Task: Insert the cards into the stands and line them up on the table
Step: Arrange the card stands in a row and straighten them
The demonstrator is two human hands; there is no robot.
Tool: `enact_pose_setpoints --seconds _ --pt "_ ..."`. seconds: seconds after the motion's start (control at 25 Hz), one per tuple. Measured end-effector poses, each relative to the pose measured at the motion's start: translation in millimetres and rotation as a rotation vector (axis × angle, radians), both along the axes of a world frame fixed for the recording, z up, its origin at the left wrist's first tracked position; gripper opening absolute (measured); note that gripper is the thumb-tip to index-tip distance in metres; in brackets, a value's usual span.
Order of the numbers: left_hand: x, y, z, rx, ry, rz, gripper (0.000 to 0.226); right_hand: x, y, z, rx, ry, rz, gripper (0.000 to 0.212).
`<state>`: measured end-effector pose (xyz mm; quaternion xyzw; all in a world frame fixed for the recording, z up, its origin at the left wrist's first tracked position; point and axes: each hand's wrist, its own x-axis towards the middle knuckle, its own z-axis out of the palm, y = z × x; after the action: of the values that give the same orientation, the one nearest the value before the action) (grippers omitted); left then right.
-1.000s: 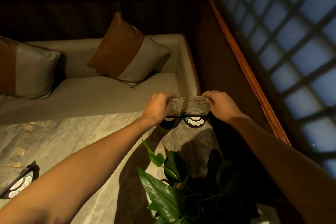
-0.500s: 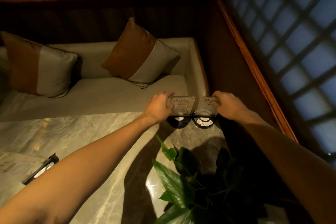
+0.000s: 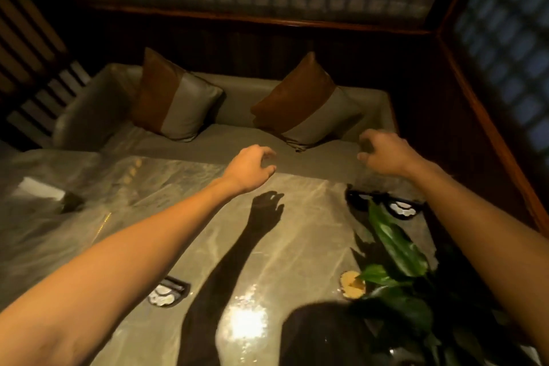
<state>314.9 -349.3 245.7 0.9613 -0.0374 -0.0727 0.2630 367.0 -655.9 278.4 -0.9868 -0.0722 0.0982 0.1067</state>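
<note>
Two black round stands sit side by side at the table's far right corner: one [image 3: 358, 200] partly behind a leaf, the other [image 3: 401, 208] showing white buttons. Their cards are blurred and I cannot make them out. My right hand [image 3: 383, 154] hovers above and behind them, fingers curled and apart, holding nothing. My left hand [image 3: 251, 168] hangs over the table's far edge near the middle, fingers loosely spread and empty. A third black stand [image 3: 166, 294] lies on the marble table [image 3: 267, 246] near my left forearm.
A leafy potted plant [image 3: 398, 249] stands at the near right, overlapping the stands. A white card or box [image 3: 41, 192] lies at the far left of the table. Behind the table is a bench [image 3: 231, 140] with two brown-and-grey cushions; wooden lattice walls close the right side.
Both hands have let go of the two stands and lifted away; the left hand moved left. The view has swung left and pulled back, blurred by motion.
</note>
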Motion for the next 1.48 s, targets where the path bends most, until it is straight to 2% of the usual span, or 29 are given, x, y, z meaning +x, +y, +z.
enact_pose_setpoints --seconds 0.16,0.32,0.44,0.6,0.72,0.8,0.88,1.0,1.12,1.28,1.48 --pt "-46 107 8 0.006 0.036 0.095 0.050 -31 118 0 0.062 0.046 0.068 0.063" --pt "-81 197 -3 0.027 0.099 0.203 0.068 -66 232 -19 0.193 0.110 0.190 0.071" --pt "-100 235 -20 0.014 0.129 0.256 0.072 -90 302 -46 0.288 0.120 0.285 0.076" --pt "-125 262 -35 -0.024 0.208 0.224 0.071 -102 368 -88 0.270 0.136 0.415 0.081" --pt "-146 263 -32 -0.102 0.133 0.161 0.068 -99 398 -108 0.232 0.142 0.478 0.081" --pt "-157 261 -31 -0.150 0.184 0.026 0.063 -94 408 -116 0.202 0.143 0.506 0.075" --pt "-165 261 -41 -0.055 0.343 -0.131 0.061 -90 415 -122 0.155 0.101 0.530 0.061" --pt "-171 265 -61 0.038 0.442 -0.196 0.037 -84 416 -120 0.110 0.005 0.514 0.036" --pt "-161 258 -63 0.038 0.394 -0.198 0.014 -76 391 -115 0.067 0.003 0.483 0.031" --pt "-119 229 -47 0.160 0.243 -0.204 0.018 -51 321 -97 0.108 -0.024 0.330 0.030" --pt "-49 161 -34 0.141 0.123 -0.161 0.018 -17 206 -76 0.050 -0.107 0.183 0.024"
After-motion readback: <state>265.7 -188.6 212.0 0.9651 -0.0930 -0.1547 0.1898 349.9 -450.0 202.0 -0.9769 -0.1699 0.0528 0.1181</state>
